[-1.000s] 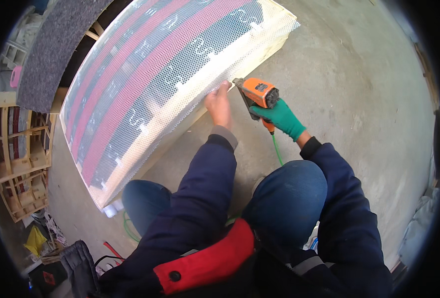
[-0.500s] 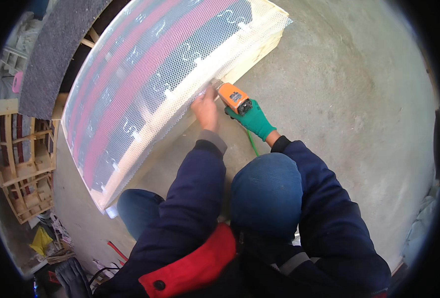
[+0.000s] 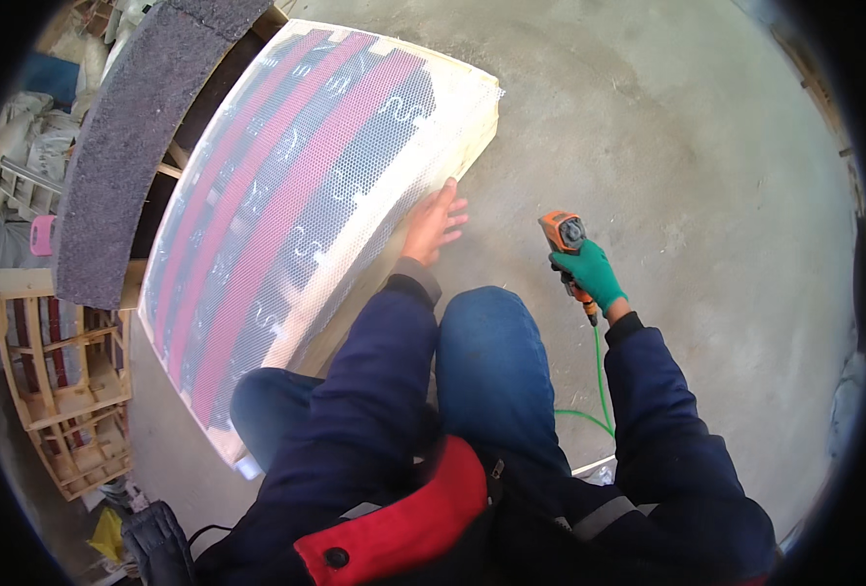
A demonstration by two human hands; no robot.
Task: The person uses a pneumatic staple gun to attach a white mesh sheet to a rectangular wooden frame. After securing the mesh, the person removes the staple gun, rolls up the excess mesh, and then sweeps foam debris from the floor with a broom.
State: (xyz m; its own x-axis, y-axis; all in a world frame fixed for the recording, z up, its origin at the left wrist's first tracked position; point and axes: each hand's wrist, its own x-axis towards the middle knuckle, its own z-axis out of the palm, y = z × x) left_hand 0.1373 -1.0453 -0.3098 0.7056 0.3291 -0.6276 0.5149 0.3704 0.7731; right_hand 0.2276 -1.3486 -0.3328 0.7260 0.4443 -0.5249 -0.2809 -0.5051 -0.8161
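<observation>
Your left hand (image 3: 433, 227) is spread by the frame's (image 3: 286, 210) right edge; your right hand (image 3: 594, 273) grips a nail gun (image 3: 560, 229): accidental trigger-pulls could wound.

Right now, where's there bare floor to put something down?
The widest bare patch is floor right of the orange tool in the right hand. A smaller patch lies between that tool and the left hand. It's crowded on the left, where the mesh-covered frame, grey curved piece and open wooden frame sit close together.
</observation>
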